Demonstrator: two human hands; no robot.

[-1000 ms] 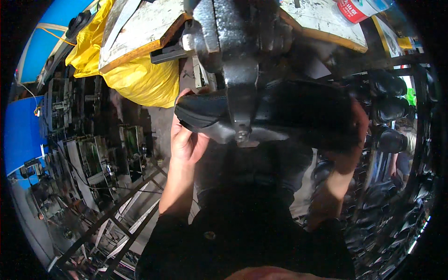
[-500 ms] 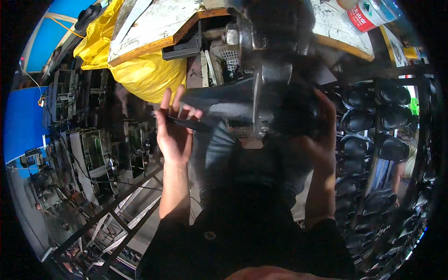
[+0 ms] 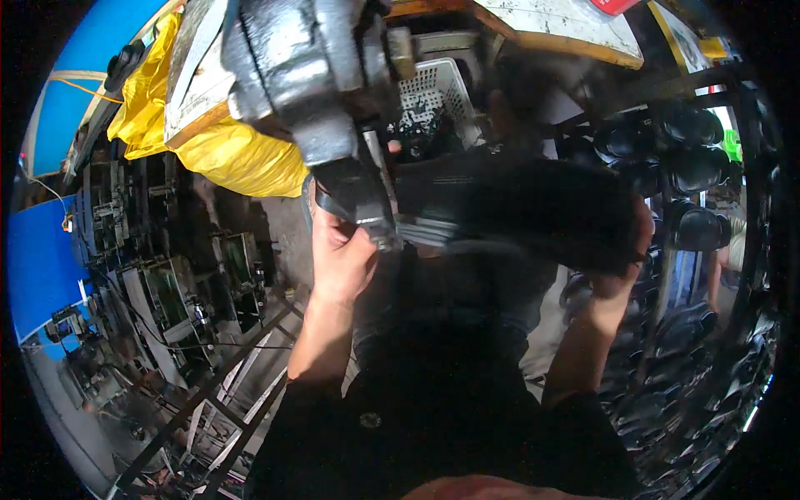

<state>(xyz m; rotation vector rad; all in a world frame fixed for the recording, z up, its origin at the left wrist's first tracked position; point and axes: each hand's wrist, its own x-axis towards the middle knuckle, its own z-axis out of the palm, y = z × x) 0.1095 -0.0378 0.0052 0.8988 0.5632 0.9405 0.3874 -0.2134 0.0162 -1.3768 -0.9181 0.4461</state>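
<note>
A dark metal machine head (image 3: 321, 125) reaches down in front of me, and its narrow lower end meets a long black leather-like piece. This piece, which looks like a boot upper (image 3: 508, 208), stretches sideways from the machine to the right. Close beside the machine's lower end, my left hand (image 3: 346, 258) is closed with thumb and fingers pressed on the left end of the boot upper. My right hand (image 3: 621, 271) is wrapped round its right end; most of those fingers are hidden behind the dark material.
Behind the machine sits a white perforated basket (image 3: 446, 83) with dark bits inside. A white worktop (image 3: 558, 29) and a yellow sack (image 3: 242, 162) lie beyond. Racks of black shoes (image 3: 696, 167) stand at right, metal racks (image 3: 158, 308) at left. Another person's arm (image 3: 715, 279) shows far right.
The machine head now appears further left and closer. My left hand has gone from spread fingers to a closed pinch beside it. My right hand has moved right with the boot upper's end.
</note>
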